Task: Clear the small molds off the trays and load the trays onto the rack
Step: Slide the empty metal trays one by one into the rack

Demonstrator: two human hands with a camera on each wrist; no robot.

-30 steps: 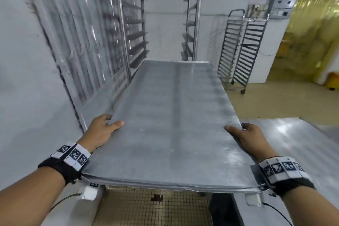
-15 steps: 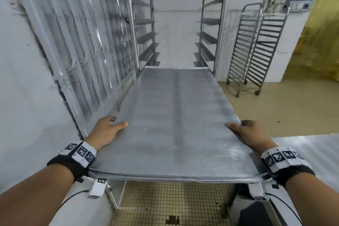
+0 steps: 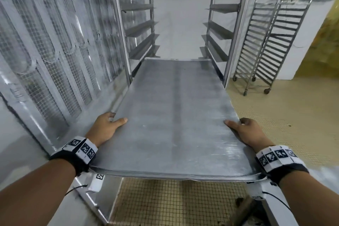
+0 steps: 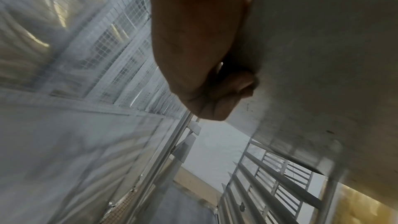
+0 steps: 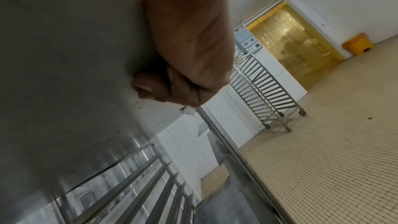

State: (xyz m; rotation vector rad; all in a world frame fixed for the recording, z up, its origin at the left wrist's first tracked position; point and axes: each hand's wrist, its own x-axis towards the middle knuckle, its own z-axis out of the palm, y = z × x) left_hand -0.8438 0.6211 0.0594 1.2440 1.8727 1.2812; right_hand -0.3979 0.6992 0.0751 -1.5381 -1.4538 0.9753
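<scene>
The tray [image 3: 170,115] is a long flat metal sheet with no molds on it, held level in front of the person, its far end at 12 o'clock just entering the rack [image 3: 236,29] between the 2 front uprights, about level with the lowest ledges in view. Whether that end already rests on a ledge I cannot tell

The left hand [image 3: 105,127] takes the long edge at 9 o'clock, thumb flat on top and fingers [image 4: 239,86] curled under, pinching the rim. The right hand [image 3: 247,132] mirrors it at 3 o'clock, thumb on top, fingers [image 5: 148,86] curled beneath

Judging by its look, the tray is stiff and will not sag, light for its size but long, so the far end will want to dip when held from the near half. The bare metal looks smooth and likely slippery, with a thin rim that could bite the fingers. The 2 side edges near the person seem the right hold: they keep it level and let it be steered straight. The fit between the uprights looks close, so a small skew could jam a corner. Fingers under the edges should come clear before they reach the ledges

At 1 o'clock 2 spare racks [image 3: 264,42] stand by the wall
</scene>
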